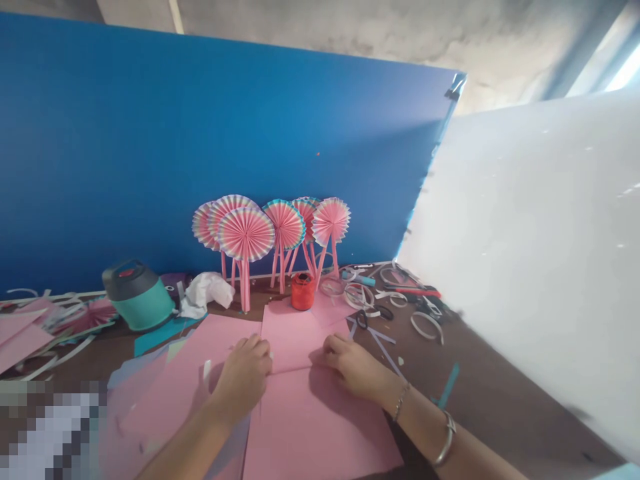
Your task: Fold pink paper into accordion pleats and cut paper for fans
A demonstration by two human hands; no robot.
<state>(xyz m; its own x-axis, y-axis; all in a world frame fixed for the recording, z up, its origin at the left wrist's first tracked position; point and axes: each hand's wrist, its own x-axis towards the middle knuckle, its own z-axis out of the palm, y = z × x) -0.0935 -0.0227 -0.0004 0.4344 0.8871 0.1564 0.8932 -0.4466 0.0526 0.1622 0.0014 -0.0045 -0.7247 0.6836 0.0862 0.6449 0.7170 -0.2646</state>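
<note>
As seen in the head view, holding a flat rectangular sheet of smooth pink paper (297, 343) midway across the dark brown bench (485, 380), with fingers curled narrow: gripping with the bare left hand (246, 369) at one end of a crosswise edge, with the right hand (354, 367) at the other. Cannot make out the thumbs. Wearing a slim chain bracelet (399, 403) and a silver bangle (447, 439) on the right arm.

Can see, at the far end of that sheet, a squat red spool (303, 295); behind it, standing along the bench's back edge before a blue panel (150, 133), round pleated pink paper fans (246, 233) on pink legs. Can see, farther left along the back edge, a teal and dark grey container (140, 300) near a crumpled white bundle (213, 292); left of the hands, loose layers of pink sheets (165, 387); toward the back right corner, black-handled scissors (384, 313) among curled pale strips (361, 297).
</note>
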